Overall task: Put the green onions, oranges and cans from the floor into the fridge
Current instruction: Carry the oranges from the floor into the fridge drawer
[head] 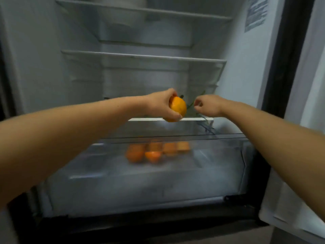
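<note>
I am cupping the firm, smooth orange [177, 108] around its middle in my left hand [162, 105], right hand [207, 105] loosely curled, holding nothing.

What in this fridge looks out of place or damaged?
Nothing stands out. The left hand holds an orange above the lowest shelf, green onions lie there, and more oranges sit in the clear drawer.

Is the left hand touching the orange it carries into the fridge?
Touching. The head view shows the left hand curled round the orange, fingers above and thumb beneath.
</note>
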`<act>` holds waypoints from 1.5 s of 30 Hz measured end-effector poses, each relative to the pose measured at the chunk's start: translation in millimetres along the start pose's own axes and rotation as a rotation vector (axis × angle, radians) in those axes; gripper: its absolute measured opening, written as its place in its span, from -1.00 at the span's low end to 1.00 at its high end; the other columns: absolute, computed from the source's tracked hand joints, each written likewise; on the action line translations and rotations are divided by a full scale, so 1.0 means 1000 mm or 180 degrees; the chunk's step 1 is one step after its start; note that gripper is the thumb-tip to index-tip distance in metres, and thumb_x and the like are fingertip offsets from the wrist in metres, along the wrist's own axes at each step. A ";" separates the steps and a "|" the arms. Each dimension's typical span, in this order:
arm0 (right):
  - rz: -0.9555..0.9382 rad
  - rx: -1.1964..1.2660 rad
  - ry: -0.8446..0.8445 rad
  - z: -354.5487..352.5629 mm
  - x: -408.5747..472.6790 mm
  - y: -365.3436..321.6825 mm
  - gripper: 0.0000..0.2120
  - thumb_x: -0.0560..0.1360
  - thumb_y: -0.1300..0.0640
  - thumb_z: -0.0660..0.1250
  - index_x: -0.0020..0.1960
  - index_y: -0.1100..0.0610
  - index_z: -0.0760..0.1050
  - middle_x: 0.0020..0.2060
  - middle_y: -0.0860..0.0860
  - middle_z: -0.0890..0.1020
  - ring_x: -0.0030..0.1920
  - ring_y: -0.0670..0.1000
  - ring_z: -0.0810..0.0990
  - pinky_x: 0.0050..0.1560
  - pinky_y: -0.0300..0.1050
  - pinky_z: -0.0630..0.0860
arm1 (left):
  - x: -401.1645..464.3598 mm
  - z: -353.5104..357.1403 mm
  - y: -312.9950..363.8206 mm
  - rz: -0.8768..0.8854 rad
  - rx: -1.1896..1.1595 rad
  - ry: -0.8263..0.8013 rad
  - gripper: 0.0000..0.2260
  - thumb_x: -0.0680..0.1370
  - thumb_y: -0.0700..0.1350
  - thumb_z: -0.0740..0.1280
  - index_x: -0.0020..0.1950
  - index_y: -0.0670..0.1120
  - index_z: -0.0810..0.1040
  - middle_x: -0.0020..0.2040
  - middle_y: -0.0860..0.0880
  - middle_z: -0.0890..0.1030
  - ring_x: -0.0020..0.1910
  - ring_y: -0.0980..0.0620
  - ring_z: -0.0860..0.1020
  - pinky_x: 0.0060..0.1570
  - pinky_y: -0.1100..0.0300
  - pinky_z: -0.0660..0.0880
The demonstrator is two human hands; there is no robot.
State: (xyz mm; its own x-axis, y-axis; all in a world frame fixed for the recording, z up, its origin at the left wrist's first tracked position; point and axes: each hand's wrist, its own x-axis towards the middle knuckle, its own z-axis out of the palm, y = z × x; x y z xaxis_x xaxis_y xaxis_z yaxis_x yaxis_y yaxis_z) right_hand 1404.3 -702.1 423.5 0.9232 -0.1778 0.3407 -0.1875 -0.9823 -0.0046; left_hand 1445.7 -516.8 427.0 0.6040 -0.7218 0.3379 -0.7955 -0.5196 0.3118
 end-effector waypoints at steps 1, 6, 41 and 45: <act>-0.0088 -0.0159 -0.0177 0.003 0.014 0.000 -0.67 0.58 0.08 0.17 0.29 0.20 0.44 0.26 0.18 0.53 0.23 0.18 0.49 0.16 -0.06 0.40 | 0.011 0.008 -0.005 0.0067 0.0098 -0.0248 -0.43 0.41 0.00 0.48 0.33 -0.04 0.31 0.18 -0.06 0.49 0.06 -0.01 0.49 0.02 0.13 0.46; -0.0395 -0.0782 -0.0894 0.034 0.070 0.011 -0.47 0.54 0.04 0.29 0.45 0.12 0.24 0.36 0.14 0.43 0.32 0.15 0.42 0.19 -0.09 0.37 | 0.055 0.064 -0.029 0.0557 0.0603 -0.1705 -0.43 0.46 -0.01 0.45 0.38 -0.04 0.27 0.16 0.02 0.44 0.06 0.09 0.42 -0.04 0.28 0.33; -0.0445 -0.0479 -0.1753 0.026 0.072 -0.003 -0.34 0.49 -0.13 0.32 0.49 0.03 0.17 0.47 0.05 0.28 0.40 0.11 0.34 0.38 0.06 0.34 | 0.030 0.005 -0.014 -0.0037 0.1641 -0.1793 -0.61 0.58 0.15 0.18 0.36 0.04 0.40 0.13 0.02 0.54 -0.01 0.03 0.47 0.01 0.20 0.39; -0.0979 0.0123 -0.0744 0.022 0.027 -0.037 -0.59 0.56 -0.05 0.23 0.37 0.07 0.39 0.29 0.06 0.51 0.25 0.09 0.48 0.23 -0.06 0.40 | -0.022 0.007 -0.010 -0.0474 0.1555 -0.1011 -0.63 0.62 0.10 0.10 0.18 -0.11 0.53 0.13 -0.10 0.57 -0.04 0.00 0.43 -0.04 0.21 0.29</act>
State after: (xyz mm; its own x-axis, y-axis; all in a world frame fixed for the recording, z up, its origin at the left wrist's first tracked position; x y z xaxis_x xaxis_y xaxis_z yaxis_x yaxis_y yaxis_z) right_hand 1444.1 -671.8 412.1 0.9867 0.1210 0.1082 0.1187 -0.9926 0.0274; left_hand 1439.8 -498.8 409.9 0.7262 -0.6873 0.0167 -0.6795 -0.7212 -0.1343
